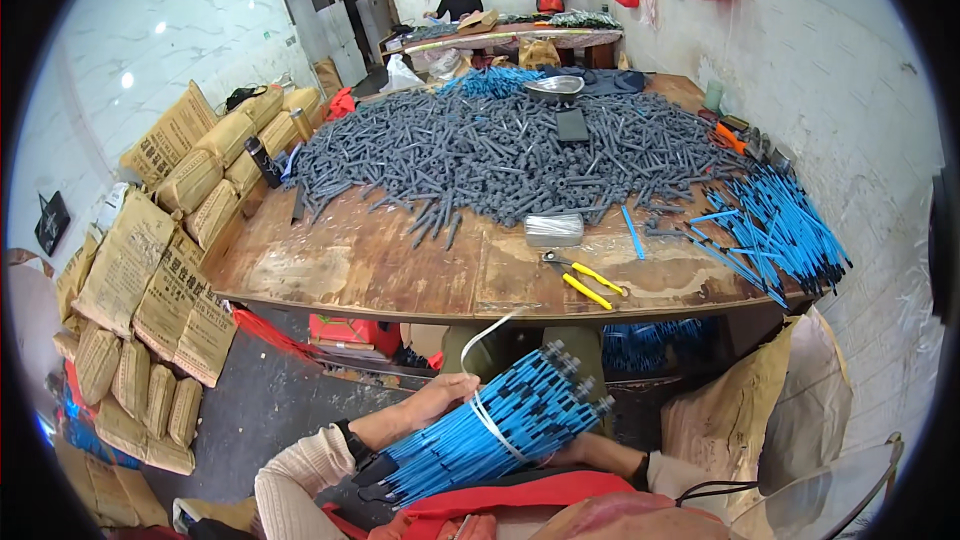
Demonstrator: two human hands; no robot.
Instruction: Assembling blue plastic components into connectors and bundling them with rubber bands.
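A thick bundle of blue rods with black bands and grey ends lies tilted across my lap. A white strap that looks like a cable tie loops around its middle, and the tail curls up above the bundle. My left hand is closed at the strap, on the bundle's upper left side, with the fingertips pressed together. From the right, my right hand reaches against the bundle's lower side, its fingers mostly hidden behind the rods. Yellow-handled pliers rest on the table edge in front of me.
Grey plastic pieces are heaped over the wooden table. A stack of white ties and loose blue rods lie there too. Brown sacks are piled at left; an open sack stands at right. Two people sit at the far table.
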